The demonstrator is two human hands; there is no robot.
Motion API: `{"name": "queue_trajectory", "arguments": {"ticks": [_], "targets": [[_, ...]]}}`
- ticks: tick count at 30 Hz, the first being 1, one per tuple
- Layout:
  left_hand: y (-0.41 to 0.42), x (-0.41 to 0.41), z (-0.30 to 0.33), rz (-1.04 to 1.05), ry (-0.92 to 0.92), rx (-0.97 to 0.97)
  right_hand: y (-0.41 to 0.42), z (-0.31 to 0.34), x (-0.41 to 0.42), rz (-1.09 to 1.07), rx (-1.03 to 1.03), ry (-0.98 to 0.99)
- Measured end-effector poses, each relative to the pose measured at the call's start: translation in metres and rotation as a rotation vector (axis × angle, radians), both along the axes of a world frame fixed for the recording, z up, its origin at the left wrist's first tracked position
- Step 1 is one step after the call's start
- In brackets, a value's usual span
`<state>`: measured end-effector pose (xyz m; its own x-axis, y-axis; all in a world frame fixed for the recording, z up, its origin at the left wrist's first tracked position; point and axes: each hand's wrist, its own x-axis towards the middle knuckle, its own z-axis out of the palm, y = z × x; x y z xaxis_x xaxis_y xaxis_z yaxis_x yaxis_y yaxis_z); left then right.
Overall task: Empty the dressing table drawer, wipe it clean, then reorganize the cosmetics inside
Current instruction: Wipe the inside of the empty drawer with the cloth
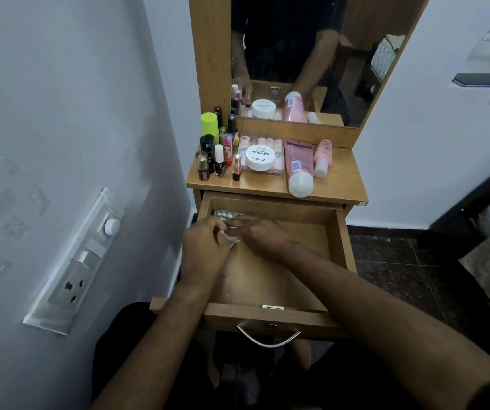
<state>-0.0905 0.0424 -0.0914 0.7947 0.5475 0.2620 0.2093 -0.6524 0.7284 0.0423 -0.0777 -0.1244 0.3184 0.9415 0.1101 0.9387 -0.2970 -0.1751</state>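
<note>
One head-worn wide-angle view looks forward and steeply down from above the open drawer [270, 255], close enough that both forearms run in from the bottom edge. The dressing table surface [338, 179] sits at mid-frame, its mirror [297, 54] at the top edge. The wall with a switch panel [81, 258] fills the left side, and dark floor [400, 270] shows on the right. Straight lines bend toward the edges.
</note>
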Motion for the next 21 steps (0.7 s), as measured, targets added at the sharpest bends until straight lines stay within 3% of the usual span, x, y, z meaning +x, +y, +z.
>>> {"name": "queue_trajectory", "arguments": {"ticks": [7,14,21], "targets": [[-0.005,0.002,-0.015,-0.297,0.359,0.077,-0.041,0.004,0.016,-0.105,-0.006,0.1],[-0.006,0.0,-0.018,-0.314,0.419,0.135,-0.094,0.008,0.016,-0.384,-0.042,0.022],[-0.011,-0.006,-0.018,-0.373,0.62,0.421,-0.094,0.013,0.007,-0.491,-0.093,0.042]]}}
